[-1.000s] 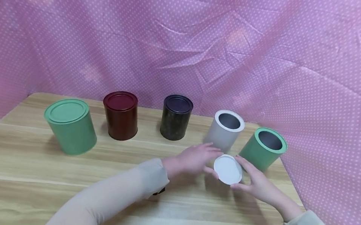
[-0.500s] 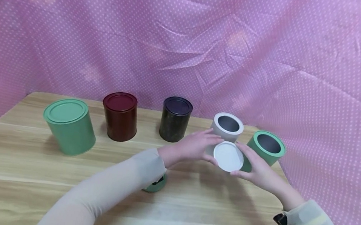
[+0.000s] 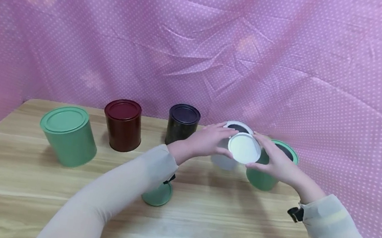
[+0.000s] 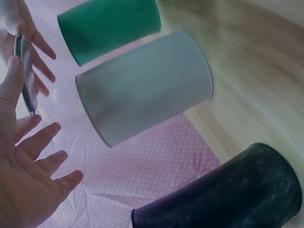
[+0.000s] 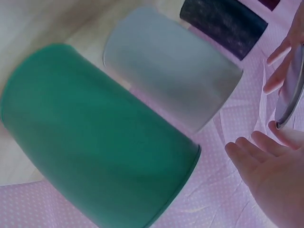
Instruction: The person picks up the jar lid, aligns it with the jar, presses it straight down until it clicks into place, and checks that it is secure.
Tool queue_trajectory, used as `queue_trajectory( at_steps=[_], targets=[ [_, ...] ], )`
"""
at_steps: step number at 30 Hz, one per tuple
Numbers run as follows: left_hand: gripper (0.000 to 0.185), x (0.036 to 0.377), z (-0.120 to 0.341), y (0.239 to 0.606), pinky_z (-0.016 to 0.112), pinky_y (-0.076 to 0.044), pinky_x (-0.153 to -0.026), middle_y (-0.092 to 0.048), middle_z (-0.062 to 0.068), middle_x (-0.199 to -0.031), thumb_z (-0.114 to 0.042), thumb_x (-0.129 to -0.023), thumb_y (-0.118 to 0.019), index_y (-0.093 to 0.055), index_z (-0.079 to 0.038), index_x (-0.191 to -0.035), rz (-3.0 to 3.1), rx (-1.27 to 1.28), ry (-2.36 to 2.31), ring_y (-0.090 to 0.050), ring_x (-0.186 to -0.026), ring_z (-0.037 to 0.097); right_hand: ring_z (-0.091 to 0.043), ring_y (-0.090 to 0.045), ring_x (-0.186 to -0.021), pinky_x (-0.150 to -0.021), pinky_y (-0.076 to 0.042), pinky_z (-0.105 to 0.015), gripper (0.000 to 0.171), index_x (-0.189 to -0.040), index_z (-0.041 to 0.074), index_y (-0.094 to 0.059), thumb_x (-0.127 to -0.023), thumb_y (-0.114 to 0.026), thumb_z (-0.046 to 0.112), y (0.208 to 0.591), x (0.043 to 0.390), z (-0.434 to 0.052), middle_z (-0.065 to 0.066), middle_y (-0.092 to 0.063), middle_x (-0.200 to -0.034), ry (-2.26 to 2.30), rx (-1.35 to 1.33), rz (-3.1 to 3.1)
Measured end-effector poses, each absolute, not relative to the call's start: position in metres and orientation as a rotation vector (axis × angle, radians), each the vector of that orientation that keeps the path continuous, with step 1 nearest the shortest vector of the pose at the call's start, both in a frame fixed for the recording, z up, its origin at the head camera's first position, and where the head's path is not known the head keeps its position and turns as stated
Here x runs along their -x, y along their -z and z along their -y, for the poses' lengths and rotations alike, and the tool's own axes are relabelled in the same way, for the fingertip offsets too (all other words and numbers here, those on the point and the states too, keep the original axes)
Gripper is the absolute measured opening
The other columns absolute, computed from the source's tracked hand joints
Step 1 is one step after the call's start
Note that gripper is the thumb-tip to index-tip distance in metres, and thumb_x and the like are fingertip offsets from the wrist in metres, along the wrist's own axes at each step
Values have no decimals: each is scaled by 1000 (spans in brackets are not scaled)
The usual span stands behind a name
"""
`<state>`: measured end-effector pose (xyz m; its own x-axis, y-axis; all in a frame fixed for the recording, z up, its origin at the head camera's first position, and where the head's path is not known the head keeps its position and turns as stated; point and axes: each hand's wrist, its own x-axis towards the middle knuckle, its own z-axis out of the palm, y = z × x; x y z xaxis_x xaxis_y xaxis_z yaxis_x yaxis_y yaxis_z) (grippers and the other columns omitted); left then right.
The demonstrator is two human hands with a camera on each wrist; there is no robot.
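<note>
White lid (image 3: 244,148), round and flat, is held between both hands just above the open mouth of the white can (image 3: 223,161), slightly nearer the camera than the rim. The left hand (image 3: 206,141) pinches the lid's left edge with thumb and fingertips; the right hand (image 3: 276,162) grips its right edge the same way. In the left wrist view the lid (image 4: 26,71) shows edge-on, thumb on one side and fingers spread on the other, with the white can (image 4: 145,88) beyond it. In the right wrist view the lid (image 5: 289,90) is again edge-on at the frame's edge, the right hand's fingers (image 5: 256,156) loosely bent below it.

Just right of the white can stands an open green can (image 3: 264,177), the two close together; whether they touch cannot be told. To the left along the back of the wooden table (image 3: 22,185) stand a black can (image 3: 180,125), a red can (image 3: 122,125) and a large green can (image 3: 67,135), all three lidded and well apart. A green lid (image 3: 156,195) lies flat on the table under the left forearm. Pink dotted cloth (image 3: 201,44) hangs behind and to both sides.

No brand, label or writing can be read on any can or lid; their sides are plain.
</note>
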<state>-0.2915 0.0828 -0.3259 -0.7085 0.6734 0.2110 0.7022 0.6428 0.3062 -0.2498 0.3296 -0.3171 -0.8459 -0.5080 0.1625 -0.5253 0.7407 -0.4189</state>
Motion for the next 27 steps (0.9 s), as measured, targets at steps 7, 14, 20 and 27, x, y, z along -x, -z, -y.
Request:
queue_trajectory(
  at_steps=[7,14,20,27],
  targets=[
    [74,311,-87,315,57,-26,-115,-40,1,-153,-53,-85,-65,-42,-22,-147,2816,1133,603,-23,-147,31,-50,-22,-141,-109,-24,-69,81,-148,-2,-30,-86,-74,28,305,267,-333,-27,-24,-155,-760,-796,2964],
    [75,328,-87,307,48,-18,-121,-38,4,-154,-49,-87,-65,-39,-16,-149,2863,1127,714,-20,-148,29,-48,-17,-144,-109,-17,-73,81,-151,3,-27,-89,-70,33,294,283,-331,-25,-20,-157,-772,-759,3023],
    [73,344,-86,304,36,-15,-123,-37,9,-154,-41,-90,-65,-37,-9,-149,2851,1213,834,-27,-146,25,-47,-21,-142,-107,-22,-72,81,-153,7,-25,-90,-67,38,290,298,-333,-23,-22,-157,-772,-752,3066],
    [72,358,-84,305,37,-30,-117,-38,6,-154,-36,-89,-68,-37,-12,-150,2891,1145,1100,-35,-143,22,-43,-27,-142,-111,-24,-66,77,-150,3,-30,-90,-70,29,290,319,-332,-21,-32,-154,-867,-833,3025]
  ],
)
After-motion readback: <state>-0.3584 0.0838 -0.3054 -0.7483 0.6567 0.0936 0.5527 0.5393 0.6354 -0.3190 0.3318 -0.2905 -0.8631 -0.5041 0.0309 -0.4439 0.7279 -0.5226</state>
